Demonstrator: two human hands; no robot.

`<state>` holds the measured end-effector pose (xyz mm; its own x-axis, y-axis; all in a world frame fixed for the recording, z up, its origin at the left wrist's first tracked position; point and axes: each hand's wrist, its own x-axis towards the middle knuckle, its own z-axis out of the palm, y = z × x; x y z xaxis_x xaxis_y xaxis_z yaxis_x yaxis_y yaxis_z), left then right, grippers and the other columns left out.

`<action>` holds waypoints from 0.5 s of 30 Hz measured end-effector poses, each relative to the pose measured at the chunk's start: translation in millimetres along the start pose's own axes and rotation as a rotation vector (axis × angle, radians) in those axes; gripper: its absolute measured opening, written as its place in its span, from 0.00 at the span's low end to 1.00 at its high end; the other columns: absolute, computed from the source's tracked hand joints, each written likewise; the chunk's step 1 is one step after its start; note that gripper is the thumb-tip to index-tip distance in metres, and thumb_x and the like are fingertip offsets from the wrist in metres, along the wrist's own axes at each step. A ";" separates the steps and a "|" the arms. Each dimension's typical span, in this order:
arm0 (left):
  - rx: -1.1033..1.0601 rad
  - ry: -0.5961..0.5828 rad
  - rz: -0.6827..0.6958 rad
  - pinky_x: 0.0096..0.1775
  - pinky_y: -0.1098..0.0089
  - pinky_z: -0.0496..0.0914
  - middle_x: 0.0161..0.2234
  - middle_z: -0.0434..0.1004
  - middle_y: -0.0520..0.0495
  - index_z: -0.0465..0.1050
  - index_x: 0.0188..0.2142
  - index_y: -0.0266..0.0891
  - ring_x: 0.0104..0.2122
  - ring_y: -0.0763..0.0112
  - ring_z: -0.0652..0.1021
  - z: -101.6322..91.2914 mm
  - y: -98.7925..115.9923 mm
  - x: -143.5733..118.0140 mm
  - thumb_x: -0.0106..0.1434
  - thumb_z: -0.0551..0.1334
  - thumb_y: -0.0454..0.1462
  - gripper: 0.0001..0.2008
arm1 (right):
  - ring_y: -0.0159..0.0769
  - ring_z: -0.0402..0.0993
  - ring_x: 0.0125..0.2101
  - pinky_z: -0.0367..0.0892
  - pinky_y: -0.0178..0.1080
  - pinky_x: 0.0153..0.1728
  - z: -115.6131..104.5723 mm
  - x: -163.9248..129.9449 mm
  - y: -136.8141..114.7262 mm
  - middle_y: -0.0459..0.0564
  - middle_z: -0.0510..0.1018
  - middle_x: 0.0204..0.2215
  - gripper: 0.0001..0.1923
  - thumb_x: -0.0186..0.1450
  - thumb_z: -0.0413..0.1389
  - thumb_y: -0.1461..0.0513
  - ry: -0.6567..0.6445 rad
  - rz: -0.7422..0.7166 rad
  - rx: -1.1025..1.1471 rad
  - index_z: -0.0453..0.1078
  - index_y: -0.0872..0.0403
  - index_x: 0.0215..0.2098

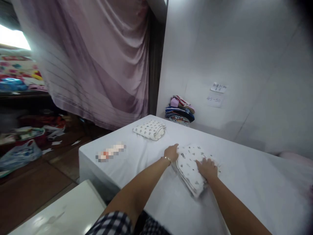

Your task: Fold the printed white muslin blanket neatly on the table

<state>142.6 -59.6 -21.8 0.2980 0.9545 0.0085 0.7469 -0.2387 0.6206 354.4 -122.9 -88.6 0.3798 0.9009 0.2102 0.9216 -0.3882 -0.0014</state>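
A folded white cloth with a small grey print lies in several layers on the white-covered table. My left hand, with a bracelet at the wrist, grips its left far edge; most of those fingers are hidden from me. On the cloth's right side rests my right hand, palm down with the fingers apart. Farther back on the left is a second folded cloth, white with a grey print and rolled at its right end, touched by neither hand.
A blurred-out item lies near the left edge of the table. Folded clothes are stacked by the wall at the back. A pale surface stands at the lower left, and a purple curtain hangs beyond the table.
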 end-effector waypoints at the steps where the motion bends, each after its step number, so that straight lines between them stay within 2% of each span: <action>1: 0.002 0.028 0.006 0.54 0.64 0.55 0.53 0.64 0.47 0.54 0.57 0.47 0.54 0.62 0.63 -5.4 0.9 10.2 0.53 0.57 0.34 0.30 | 0.56 0.59 0.50 0.54 0.53 0.45 -2.9 -7.7 0.6 0.68 0.63 0.50 0.32 0.62 0.39 0.46 -0.017 -0.010 -0.008 0.59 0.60 0.54; 4: -0.008 0.086 -0.038 0.55 0.65 0.54 0.57 0.58 0.44 0.51 0.58 0.43 0.57 0.62 0.58 -9.3 -4.2 27.1 0.55 0.58 0.37 0.31 | 0.52 0.62 0.48 0.56 0.51 0.43 -11.4 -29.6 12.9 0.64 0.65 0.48 0.27 0.62 0.43 0.48 -0.087 -0.160 -0.023 0.62 0.54 0.53; 6: -0.024 0.097 -0.104 0.53 0.64 0.56 0.58 0.55 0.38 0.49 0.58 0.37 0.57 0.58 0.58 -1.6 -12.7 24.3 0.53 0.59 0.41 0.35 | 0.50 0.59 0.51 0.56 0.50 0.45 -15.4 -38.2 27.8 0.57 0.64 0.51 0.20 0.62 0.46 0.54 -0.097 -0.331 -0.022 0.63 0.46 0.52; 8: -0.038 0.103 -0.165 0.53 0.62 0.56 0.59 0.51 0.33 0.47 0.58 0.33 0.58 0.54 0.56 9.7 -21.7 13.3 0.52 0.60 0.45 0.39 | 0.48 0.57 0.52 0.56 0.48 0.46 -18.2 -38.9 43.2 0.51 0.64 0.52 0.17 0.62 0.46 0.57 -0.110 -0.395 0.039 0.65 0.43 0.49; 11: -0.139 0.171 -0.212 0.54 0.64 0.55 0.60 0.48 0.32 0.46 0.58 0.31 0.58 0.56 0.55 23.5 -29.6 -8.4 0.51 0.61 0.44 0.40 | 0.43 0.63 0.49 0.59 0.44 0.46 -20.9 -26.4 61.1 0.50 0.70 0.47 0.19 0.64 0.41 0.54 -0.123 -0.274 0.261 0.70 0.47 0.42; 13: -0.266 0.217 -0.204 0.53 0.66 0.56 0.59 0.52 0.34 0.46 0.58 0.32 0.57 0.59 0.58 28.5 -29.7 -22.9 0.50 0.62 0.42 0.39 | 0.43 0.63 0.49 0.57 0.43 0.48 -21.3 -13.9 70.2 0.52 0.70 0.47 0.20 0.63 0.42 0.53 -0.069 -0.156 0.388 0.72 0.51 0.40; 15: -0.384 0.205 -0.180 0.51 0.66 0.60 0.55 0.60 0.36 0.46 0.57 0.34 0.53 0.62 0.65 32.1 -27.3 -36.1 0.50 0.62 0.39 0.38 | 0.47 0.60 0.52 0.55 0.46 0.50 -19.6 -2.3 78.6 0.55 0.68 0.49 0.19 0.60 0.46 0.54 -0.003 -0.044 0.453 0.71 0.54 0.43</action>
<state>130.5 -93.2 -64.3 0.0315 0.9995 0.0048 0.4900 -0.0197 0.8715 424.3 -159.2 -70.1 0.3386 0.9156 0.2167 0.8791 -0.2257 -0.4199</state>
